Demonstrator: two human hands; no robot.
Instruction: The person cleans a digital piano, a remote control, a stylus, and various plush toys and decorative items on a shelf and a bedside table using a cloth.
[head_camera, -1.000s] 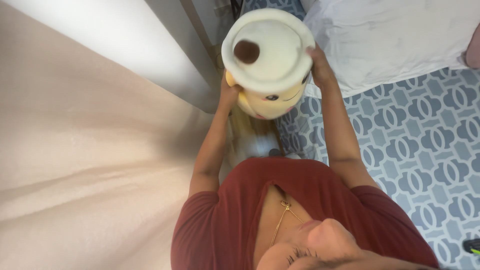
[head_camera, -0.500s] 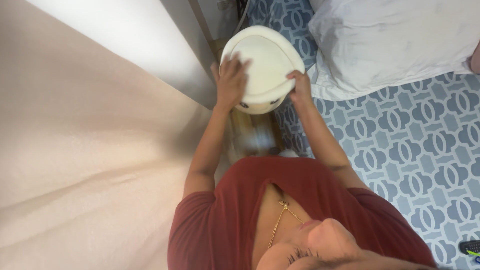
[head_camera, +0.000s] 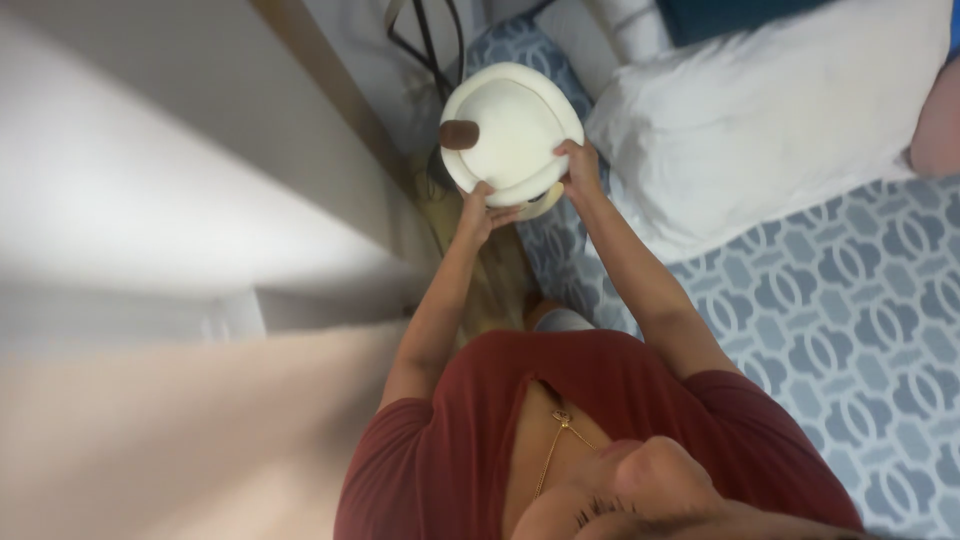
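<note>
Cream plush toy (head_camera: 512, 125), brown nub; blue-white patterned bedspread (head_camera: 840, 300); white pillow (head_camera: 770, 120).

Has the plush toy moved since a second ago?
Yes. Judged against the white pillow, the plush toy has gone away from the person: it was level with the pillow's near corner and is now farther up its left edge.

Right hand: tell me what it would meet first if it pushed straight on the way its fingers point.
The right hand already grips the cream plush toy, so it would press into that at once. Past the toy lies the grey wall with dark straps; depth there is unclear.
</note>
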